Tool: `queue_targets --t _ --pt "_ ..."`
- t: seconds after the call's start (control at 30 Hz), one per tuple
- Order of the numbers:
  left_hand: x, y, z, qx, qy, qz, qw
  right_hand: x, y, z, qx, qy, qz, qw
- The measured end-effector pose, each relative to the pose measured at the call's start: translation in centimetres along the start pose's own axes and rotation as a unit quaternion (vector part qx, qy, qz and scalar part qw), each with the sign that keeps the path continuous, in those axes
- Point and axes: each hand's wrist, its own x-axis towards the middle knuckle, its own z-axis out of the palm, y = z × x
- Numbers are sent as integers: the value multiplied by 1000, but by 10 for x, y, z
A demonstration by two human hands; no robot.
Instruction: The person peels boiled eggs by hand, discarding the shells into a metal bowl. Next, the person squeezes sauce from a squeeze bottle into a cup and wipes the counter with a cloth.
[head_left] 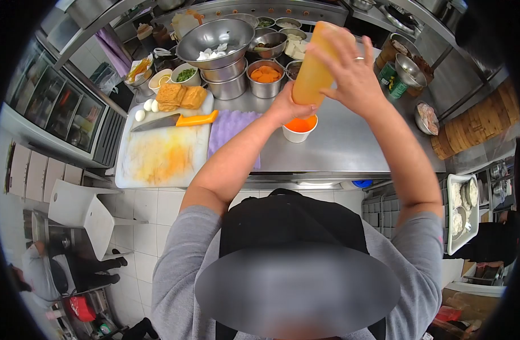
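A plastic bottle of yellow-orange liquid stands tilted over a white cup with bright orange contents. My left hand is wrapped round the bottle's lower end, just above the cup. Against the bottle's upper right side is my right hand, its fingers spread and slightly blurred; whether it presses on the bottle I cannot tell. The bottle's mouth is hidden. Left of the cup lies a purple cloth, beside a white cutting board with a yellow-handled knife.
Fried tofu-like blocks and white eggs sit on the board. Behind are a steel bowl, a pot of orange slices and chopped greens. Bamboo steamers stand right. A person sits at lower left.
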Motion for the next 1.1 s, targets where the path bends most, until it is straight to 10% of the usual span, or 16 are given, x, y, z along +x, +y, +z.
queue_targets --t 0.1,0.13,0.2,0.3,1.1 --pt "-4 14 1 -22 -11 0 1000 -17 -6 41 302 204 238 900" --pt "-6 16 2 -13 -18 1 1000 -21 -13 53 306 206 239 898" --pt "-8 21 6 11 -31 0 999 -23 -28 71 655 178 316 663" --pt "-9 30 8 42 -53 7 998 -22 -28 78 686 99 348 631" --pt "5 50 0 -21 3 73 997 -9 -33 79 644 142 362 659"
